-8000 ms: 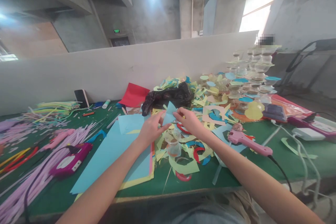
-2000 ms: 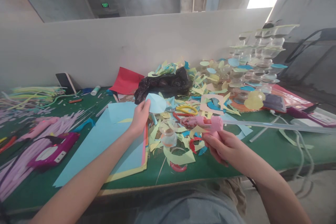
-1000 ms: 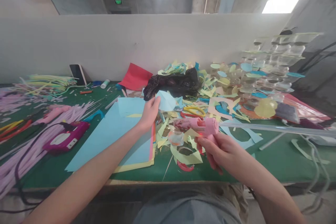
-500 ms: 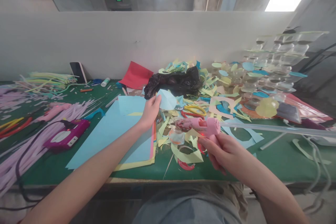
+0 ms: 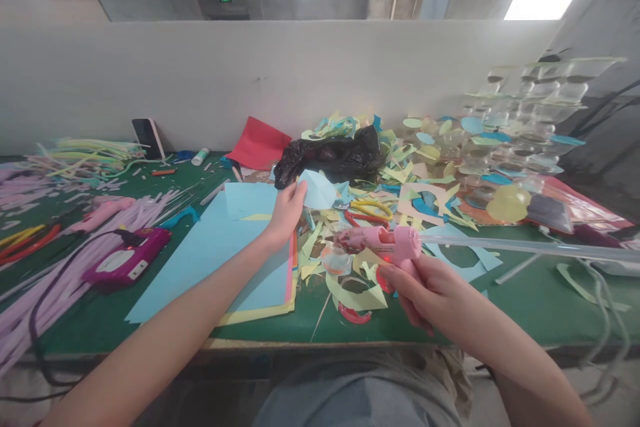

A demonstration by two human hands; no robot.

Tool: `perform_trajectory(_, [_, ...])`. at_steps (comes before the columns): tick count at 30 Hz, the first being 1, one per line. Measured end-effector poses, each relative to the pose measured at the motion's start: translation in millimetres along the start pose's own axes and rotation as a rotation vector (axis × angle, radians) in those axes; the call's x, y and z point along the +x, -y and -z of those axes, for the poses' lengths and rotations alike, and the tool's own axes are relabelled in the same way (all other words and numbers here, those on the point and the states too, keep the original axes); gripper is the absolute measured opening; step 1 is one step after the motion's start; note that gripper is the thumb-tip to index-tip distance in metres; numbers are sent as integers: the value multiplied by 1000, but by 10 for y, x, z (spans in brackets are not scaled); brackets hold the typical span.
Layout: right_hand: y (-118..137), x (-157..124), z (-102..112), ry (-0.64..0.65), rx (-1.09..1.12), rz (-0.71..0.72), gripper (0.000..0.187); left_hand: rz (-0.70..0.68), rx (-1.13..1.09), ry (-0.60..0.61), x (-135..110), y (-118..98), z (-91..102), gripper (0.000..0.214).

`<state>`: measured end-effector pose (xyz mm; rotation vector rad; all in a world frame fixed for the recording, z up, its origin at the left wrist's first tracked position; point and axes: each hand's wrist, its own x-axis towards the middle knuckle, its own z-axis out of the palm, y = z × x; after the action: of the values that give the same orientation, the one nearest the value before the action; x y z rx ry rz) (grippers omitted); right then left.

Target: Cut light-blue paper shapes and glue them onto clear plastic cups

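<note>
Head view: you have two hands in sight, both closed on something. Your right hand (image 5: pixel 423 283) wraps the handle of one pink glue gun (image 5: pixel 360 239), most fingers hidden beneath it; one clear glue stick (image 5: pixel 500 243) runs from its rear and is cut off at the frame's right edge. Your left hand (image 5: pixel 287 213) pinches one blue paper (image 5: pixel 320 191) by its left side, just beyond the stack (image 5: pixel 215 247) of sheets; its far fingers are hidden. The gun's nozzle overlaps one clear cup (image 5: pixel 336 261) among the scraps (image 5: pixel 355 293), and you cannot tell whether they touch. Near the paper lie two handles (image 5: pixel 373 209), one yellow, one red. Farther out you have one black bag (image 5: pixel 330 157), one red sheet (image 5: pixel 260 143), one phone (image 5: pixel 149 138) and, at left, a second gun (image 5: pixel 103 213), partly covered by purple strips (image 5: pixel 110 247). At right, the stacked cups (image 5: pixel 545 107) overlap and blur too much to count.
</note>
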<state>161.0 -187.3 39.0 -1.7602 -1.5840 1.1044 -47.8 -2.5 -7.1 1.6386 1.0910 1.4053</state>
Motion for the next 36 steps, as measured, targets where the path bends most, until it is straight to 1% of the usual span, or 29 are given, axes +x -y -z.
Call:
perform_trajectory(8, [18,-8,14,-7,-8,17,48,8,3,-14,11,12,1,41])
perform_trajectory(13, [-43,-34,25,-5,22,41,47,21,-8,-21,15,25,3,42])
perform_trajectory(19, [-85,-81,115,-63,55,59,53,22,-13,-17,18,32,-9,41])
perform_trajectory(24, [-29,24,158,-100,87,61,49,41,-40,-22,19,21,-15,40])
perform_trajectory(29, [22,139,116,-68,52,39,49,83,-99,-49,6,-4,-10,38])
perform_trajectory(36, [-58,220,86,-73,34,6,52,27,-32,-19,7,12,-1,42])
